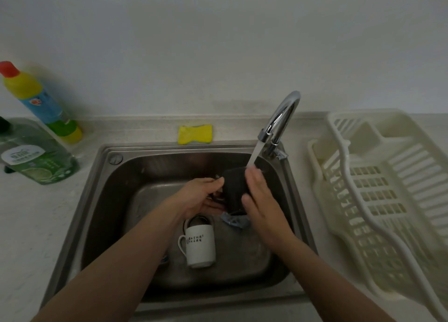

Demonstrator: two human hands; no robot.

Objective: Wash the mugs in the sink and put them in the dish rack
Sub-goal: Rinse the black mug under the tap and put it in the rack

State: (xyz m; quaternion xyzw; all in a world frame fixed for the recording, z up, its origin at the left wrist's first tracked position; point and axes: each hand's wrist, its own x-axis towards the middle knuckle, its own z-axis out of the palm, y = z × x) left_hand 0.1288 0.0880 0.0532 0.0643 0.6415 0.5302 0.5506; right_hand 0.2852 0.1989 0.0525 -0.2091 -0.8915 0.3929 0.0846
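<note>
- A black mug (234, 188) was held over the steel sink (97, 200), under the water stream (254, 155) running from the chrome tap (282, 118) at about 1 o'clock of the basin.
- The left hand (201, 196) gripped the black mug from its 9 o'clock side, fingers curled round what seemed to be the handle.
- The right hand (258, 200) lay flat against the mug's 3 o'clock side, fingers straight and pressed on the wall, fingertips in the stream.
- A white mug (200, 245) with dark lettering lay on its side on the sink floor at 6 o'clock of the hands, mouth toward 12 o'clock, handle toward 9.
- A bluish scrap (234, 221) lay just below the black mug; what it was could not be told.
- The white dish rack (378, 200) sat on the worktop (36, 224) at 3 o'clock of the sink.
- A yellow sponge (195, 133) lay at 12 o'clock behind the sink; a yellow bottle with a red cap (41, 103) and a green bottle (36, 159) stood at 10 o'clock.
</note>
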